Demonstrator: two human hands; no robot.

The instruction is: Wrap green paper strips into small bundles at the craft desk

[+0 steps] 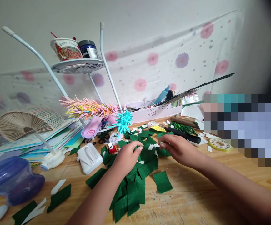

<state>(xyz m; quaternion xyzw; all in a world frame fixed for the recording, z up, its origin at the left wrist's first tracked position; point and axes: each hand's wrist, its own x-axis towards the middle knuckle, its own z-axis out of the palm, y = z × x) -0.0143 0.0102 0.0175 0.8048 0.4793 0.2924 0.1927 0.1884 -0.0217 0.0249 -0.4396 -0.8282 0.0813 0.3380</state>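
My left hand [128,157] hovers over a heap of cut green crepe paper pieces [132,193], its thumb and fingers curled closely together. Whatever it may hold is hidden or too small to name. To the right of it, my right hand [184,150] is closed in a pinch, with a small pale bit at its fingertips that I cannot identify. A green piece shows just behind those fingers; whether it is held is unclear. One separate green square [163,182] lies flat on the table below the hands. Small white paper scraps [151,146] lie among the green pieces.
A white metal stand [79,66] carries a paper bowl [67,50] and a dark jar [88,49]. Colourful spiky stems [92,109] lean near a white box [154,114]. A tape roll [220,144], white case [89,158], fan [29,120] and purple container [13,178] surround the workspace.
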